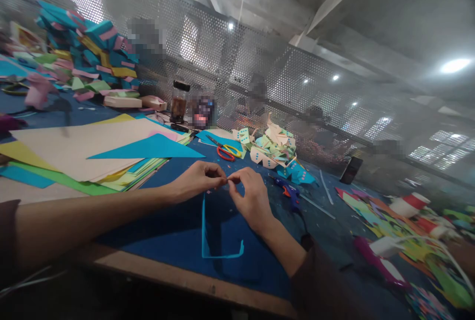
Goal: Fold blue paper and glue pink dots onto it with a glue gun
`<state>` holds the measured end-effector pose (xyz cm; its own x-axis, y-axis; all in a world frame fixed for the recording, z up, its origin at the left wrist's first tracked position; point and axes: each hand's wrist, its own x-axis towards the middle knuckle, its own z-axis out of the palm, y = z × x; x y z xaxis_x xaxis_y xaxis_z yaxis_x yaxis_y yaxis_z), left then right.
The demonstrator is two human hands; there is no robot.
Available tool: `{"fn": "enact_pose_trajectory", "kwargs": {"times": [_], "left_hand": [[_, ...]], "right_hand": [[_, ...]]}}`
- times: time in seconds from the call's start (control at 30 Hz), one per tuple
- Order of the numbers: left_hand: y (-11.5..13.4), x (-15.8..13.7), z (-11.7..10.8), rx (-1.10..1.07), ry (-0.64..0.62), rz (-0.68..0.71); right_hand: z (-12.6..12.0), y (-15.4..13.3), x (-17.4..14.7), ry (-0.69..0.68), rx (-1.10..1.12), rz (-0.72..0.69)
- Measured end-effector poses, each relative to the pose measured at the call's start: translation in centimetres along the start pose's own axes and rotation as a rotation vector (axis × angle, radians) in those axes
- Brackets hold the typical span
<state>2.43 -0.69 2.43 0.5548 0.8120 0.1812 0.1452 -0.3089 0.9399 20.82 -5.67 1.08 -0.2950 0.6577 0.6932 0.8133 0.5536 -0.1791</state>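
Observation:
My left hand [200, 179] and my right hand [253, 200] meet at their fingertips above the blue tabletop. Both are closed in a pinch, and whatever lies between the fingers is too small or hidden to name. Just below them, on the table, stands a blue paper strip [204, 231] on its edge, bent into an open angular shape. Beyond my hands lie scissors [225, 153] with red and yellow handles. A blue glue gun [291, 195] rests to the right of my right hand.
Left of my hands is a stack of coloured paper [74, 147] topped by a blue triangular piece [148, 148]. Folded paper pieces [272, 144] are heaped at the back. A lidded jar [179, 102] and a phone [351, 169] stand near the perforated screen. Paper cups [410, 205] sit right.

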Motion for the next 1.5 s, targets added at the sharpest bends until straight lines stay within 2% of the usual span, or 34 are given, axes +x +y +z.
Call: {"fn": "enact_pose_trajectory", "kwargs": {"times": [0.47,0.83,1.17,1.3,1.5], "left_hand": [[-0.16,0.07,0.01,-0.059,0.005,-0.021],[-0.43,0.24,-0.11,-0.127,0.005,-0.041],[-0.71,0.50,-0.38,-0.288,0.004,-0.089],[-0.75,0.54,-0.45,-0.247,0.005,-0.051],[-0.47,0.19,-0.38,-0.113,-0.012,0.037]], "right_hand": [[-0.31,-0.11,0.06,0.015,-0.133,-0.157],[-0.85,0.11,0.03,-0.030,-0.250,-0.272],[-0.94,0.13,0.15,-0.033,-0.313,-0.338],[-0.65,-0.09,0.12,0.007,-0.132,-0.193],[-0.30,0.16,0.40,-0.002,0.475,0.296]]}}
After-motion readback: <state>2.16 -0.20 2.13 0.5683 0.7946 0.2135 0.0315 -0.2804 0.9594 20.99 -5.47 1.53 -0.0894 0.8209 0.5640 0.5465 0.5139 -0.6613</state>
